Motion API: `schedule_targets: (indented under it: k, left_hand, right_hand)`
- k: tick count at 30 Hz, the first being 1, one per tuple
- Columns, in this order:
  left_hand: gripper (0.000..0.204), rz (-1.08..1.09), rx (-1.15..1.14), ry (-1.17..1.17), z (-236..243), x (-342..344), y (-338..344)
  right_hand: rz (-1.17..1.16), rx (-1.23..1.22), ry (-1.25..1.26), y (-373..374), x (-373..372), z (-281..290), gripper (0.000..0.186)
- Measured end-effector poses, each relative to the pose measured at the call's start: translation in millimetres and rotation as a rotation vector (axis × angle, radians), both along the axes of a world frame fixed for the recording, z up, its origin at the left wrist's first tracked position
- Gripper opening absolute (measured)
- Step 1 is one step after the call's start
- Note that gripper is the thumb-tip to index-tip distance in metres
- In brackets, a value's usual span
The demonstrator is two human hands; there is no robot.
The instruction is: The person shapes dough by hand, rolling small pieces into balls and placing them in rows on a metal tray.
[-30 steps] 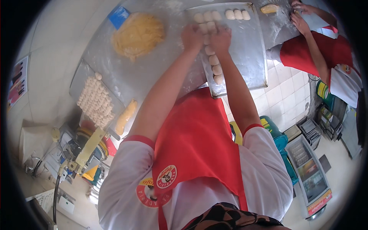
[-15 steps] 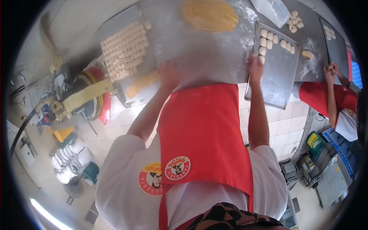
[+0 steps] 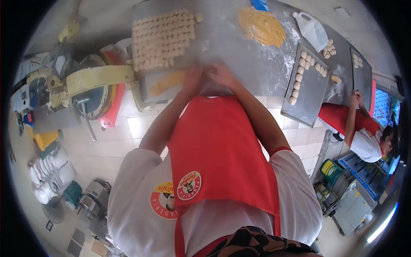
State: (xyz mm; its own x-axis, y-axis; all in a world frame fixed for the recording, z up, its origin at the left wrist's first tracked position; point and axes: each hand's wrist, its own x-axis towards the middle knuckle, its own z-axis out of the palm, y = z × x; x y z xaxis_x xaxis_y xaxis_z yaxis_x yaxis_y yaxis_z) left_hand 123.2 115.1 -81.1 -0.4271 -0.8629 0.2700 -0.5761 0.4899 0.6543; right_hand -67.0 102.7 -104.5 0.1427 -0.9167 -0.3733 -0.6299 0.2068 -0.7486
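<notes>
Two bare hands meet at the near edge of the floured metal table: the left hand and the right hand sit close together, fingers curled downward and pressed toward each other on the tabletop, but blur hides what, if anything, lies between the palms, so I cannot tell whether they grip something or only rest there. Just to the left of the left hand lies a long yellow strip of dough on the table's near edge, close to the hand without clearly touching it. Beyond it, farther from the person, a dense grid of small pale dough pieces covers the left part of the table in tidy rows. Farther right on the table sits a flattened round of yellow dough ringed by loose flour, with a blue scraper just above it and a translucent plastic jug lying on its side beside it. To the right of the hands a grey baking tray holds a single column of shaped dough balls along its left side; a second tray lies beyond it with a few more balls near its top. A co-worker in a red apron stands at that far end, both hands at the second tray's edge. Left of the table stands a machine with a yellow arm.
</notes>
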Motion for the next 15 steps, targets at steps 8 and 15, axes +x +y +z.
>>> schedule_targets:
  k: [8, 15]
  left_hand:
    - [0.031, -0.047, 0.006, -0.069, 3, 11, 4]
    - [0.037, 0.082, -0.019, 0.020, 9, 23, 1]
  right_hand:
    - [-0.007, 0.133, -0.038, -1, 6, 36, 0.034]
    - [-0.484, 0.174, -0.335, -26, -61, 42, 0.025]
